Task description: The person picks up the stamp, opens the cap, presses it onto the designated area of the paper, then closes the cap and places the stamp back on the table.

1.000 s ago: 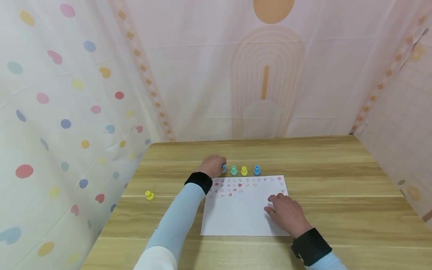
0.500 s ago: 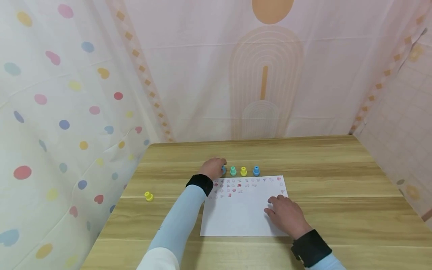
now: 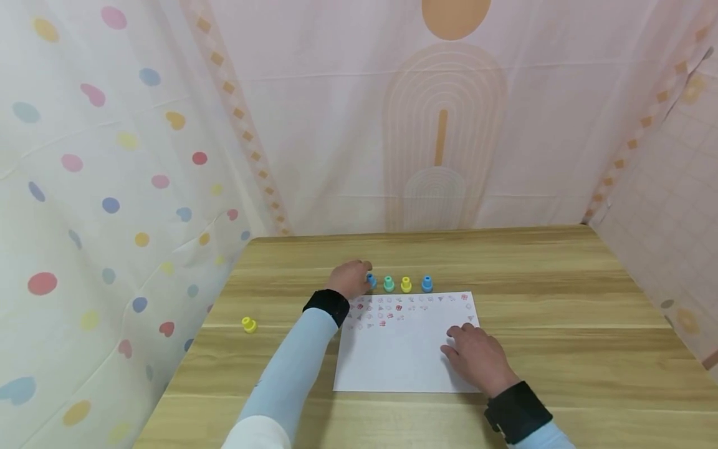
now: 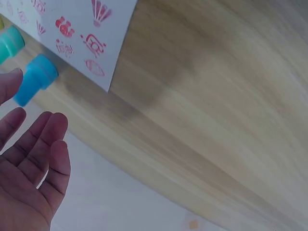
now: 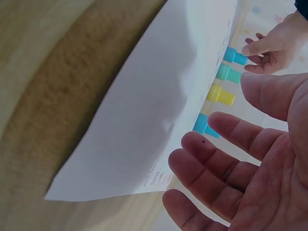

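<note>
- left hand [image 3: 350, 278] at frame centre reaches the blue stamp [image 3: 371, 280], first in a row of four above the paper [image 3: 401, 355]; in the left wrist view its fingers are spread, one fingertip against the stamp, nothing gripped.
- right hand [image 3: 477, 357] lies flat and open on the paper's lower right, seemingly pinning it.
- stamp prints are too small to read; a yellow stamp [image 3: 248, 325] lies apart at left on the table [image 3: 561, 299].

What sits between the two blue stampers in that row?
Between the left blue stamper and right blue stamper stand a green stamper and a yellow stamper, in the head view.
</note>
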`<state>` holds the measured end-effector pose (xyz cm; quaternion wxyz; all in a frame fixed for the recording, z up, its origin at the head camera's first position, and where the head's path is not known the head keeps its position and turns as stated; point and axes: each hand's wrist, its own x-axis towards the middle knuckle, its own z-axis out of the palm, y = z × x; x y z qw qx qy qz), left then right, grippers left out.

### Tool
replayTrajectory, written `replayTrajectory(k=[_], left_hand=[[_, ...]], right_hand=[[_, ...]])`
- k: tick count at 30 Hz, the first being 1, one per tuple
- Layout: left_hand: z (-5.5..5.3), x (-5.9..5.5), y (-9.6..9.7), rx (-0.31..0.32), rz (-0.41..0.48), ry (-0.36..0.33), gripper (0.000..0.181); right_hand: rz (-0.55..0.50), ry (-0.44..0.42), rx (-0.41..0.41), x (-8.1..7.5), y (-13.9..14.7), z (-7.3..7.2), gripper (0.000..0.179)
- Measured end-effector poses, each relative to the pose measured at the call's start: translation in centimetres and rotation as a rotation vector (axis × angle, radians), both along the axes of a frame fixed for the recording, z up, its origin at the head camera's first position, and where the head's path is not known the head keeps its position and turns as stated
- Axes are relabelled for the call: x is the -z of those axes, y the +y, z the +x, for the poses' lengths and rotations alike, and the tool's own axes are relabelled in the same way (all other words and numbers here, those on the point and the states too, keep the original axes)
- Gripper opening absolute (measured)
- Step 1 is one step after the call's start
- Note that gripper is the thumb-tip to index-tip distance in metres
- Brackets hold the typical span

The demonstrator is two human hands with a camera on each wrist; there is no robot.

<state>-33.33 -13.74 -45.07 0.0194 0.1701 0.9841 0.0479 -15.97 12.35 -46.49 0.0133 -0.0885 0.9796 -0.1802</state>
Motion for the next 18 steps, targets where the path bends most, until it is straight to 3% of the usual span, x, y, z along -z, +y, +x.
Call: replayTrajectory(k=[11, 18], left_hand=[[1.6, -1.3, -1.7, -0.092, 0.061, -0.026, 0.047], [2.5, -1.4, -3.3, -0.083, 0.047, 0.002, 0.047]], right_hand=[[0.032, -0.011, -0.002, -0.5, 0.1, -0.2, 0.034], [0.058, -0.002, -0.007, -0.6, 0.1, -0.2, 0.035]])
